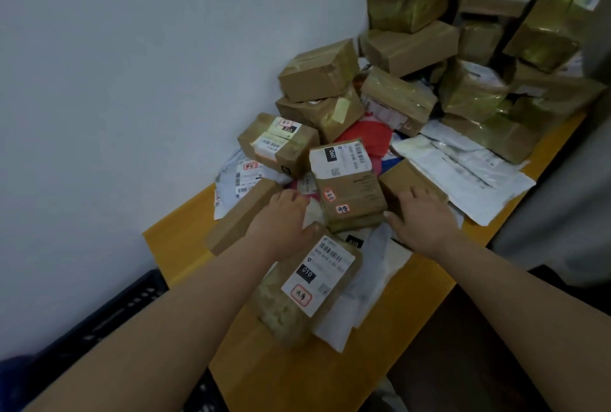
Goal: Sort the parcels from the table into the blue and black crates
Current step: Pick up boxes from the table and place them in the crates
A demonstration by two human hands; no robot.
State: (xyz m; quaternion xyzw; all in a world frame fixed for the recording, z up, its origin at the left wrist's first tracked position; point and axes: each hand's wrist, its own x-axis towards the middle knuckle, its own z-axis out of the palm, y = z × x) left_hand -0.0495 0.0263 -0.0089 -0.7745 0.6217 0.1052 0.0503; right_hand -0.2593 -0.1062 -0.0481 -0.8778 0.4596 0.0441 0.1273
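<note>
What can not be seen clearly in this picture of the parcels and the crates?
- Head view: the dark crate is cut off by the left arm and the table; its inside is hidden.
- No blue crate is in view.
- Label text on the parcel between the left hand and right hand is too small.

Bare forearms, sleeveless, ringless hands

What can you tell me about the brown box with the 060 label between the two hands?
The box is brown cardboard, taped, its top tilted toward the camera. A white shipping label with a black "060" patch and barcode covers its far end; two small red-printed stickers sit nearer. It rests on other parcels in the pile on the yellow table. The left hand lies by its left edge, and the right hand touches its right corner.
</note>
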